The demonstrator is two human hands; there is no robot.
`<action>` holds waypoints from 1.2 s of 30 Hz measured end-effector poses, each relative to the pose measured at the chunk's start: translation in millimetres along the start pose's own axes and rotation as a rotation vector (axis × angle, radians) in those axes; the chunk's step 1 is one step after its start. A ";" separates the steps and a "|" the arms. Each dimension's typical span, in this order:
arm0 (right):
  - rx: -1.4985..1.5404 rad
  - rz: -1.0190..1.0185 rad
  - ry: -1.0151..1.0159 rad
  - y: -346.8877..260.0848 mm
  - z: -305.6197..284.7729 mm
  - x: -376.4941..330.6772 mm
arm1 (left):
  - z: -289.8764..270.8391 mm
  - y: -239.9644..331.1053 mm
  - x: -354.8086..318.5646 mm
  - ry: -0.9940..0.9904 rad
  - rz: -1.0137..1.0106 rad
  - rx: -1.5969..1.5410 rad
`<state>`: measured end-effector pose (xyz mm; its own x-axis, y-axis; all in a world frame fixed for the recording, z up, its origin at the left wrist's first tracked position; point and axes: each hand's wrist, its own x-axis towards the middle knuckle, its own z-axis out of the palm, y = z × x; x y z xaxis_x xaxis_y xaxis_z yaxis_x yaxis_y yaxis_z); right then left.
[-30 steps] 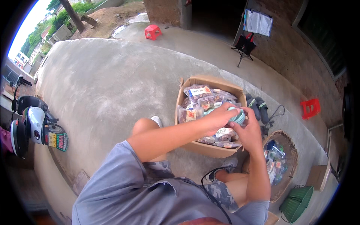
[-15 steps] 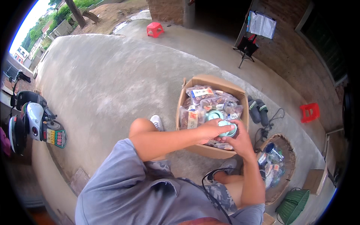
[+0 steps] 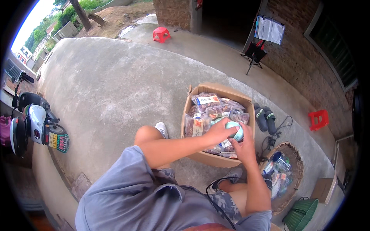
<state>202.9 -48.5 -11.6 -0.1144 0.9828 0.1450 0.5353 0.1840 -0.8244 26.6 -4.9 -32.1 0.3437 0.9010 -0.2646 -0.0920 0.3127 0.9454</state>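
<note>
Fingers (image 3: 247,130) of both hands (image 3: 217,132) (image 3: 245,147) clasp a turquoise container (image 3: 239,134), its axis seemingly slanting up-left.

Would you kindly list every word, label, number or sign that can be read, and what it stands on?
I leave wording and numbers uncopied; print shows here:
Scooter plate: characters on yellow and green.
Clear bags in the cardboard box: printed labels, partly too small to read.
Slipper straps: pale lettering.
Pages on the stand: too small to read.
Held turquoise object: none visible.
</note>
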 end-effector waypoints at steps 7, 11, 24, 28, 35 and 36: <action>-0.056 -0.017 -0.135 2.2 -19.4 8.5 | 3.0 9.0 -9.5 -0.081 -0.275 -0.445; -0.101 -0.128 -0.132 -23.8 -5.6 -1.5 | 6.7 -16.1 -3.9 0.043 -0.224 -0.346; -0.055 0.057 -0.057 -4.0 -6.3 -2.0 | 0.5 15.3 -21.5 -0.074 -0.265 -0.505; -0.135 -0.090 -0.161 -30.7 -10.6 -5.1 | 9.2 12.9 -19.5 0.002 -0.298 -0.287; 0.010 -0.083 -0.011 -28.7 -14.5 1.4 | 18.0 22.4 -16.1 -0.042 -0.089 -0.322; 0.029 -0.057 0.000 -25.4 -13.2 2.5 | 16.3 25.5 -13.6 -0.055 -0.118 -0.335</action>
<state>200.1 -50.5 16.9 -0.1437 0.9708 0.1920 0.5036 0.2388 -0.8303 34.8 -14.1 -1.3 0.4194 0.8381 -0.3490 -0.3469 0.5032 0.7915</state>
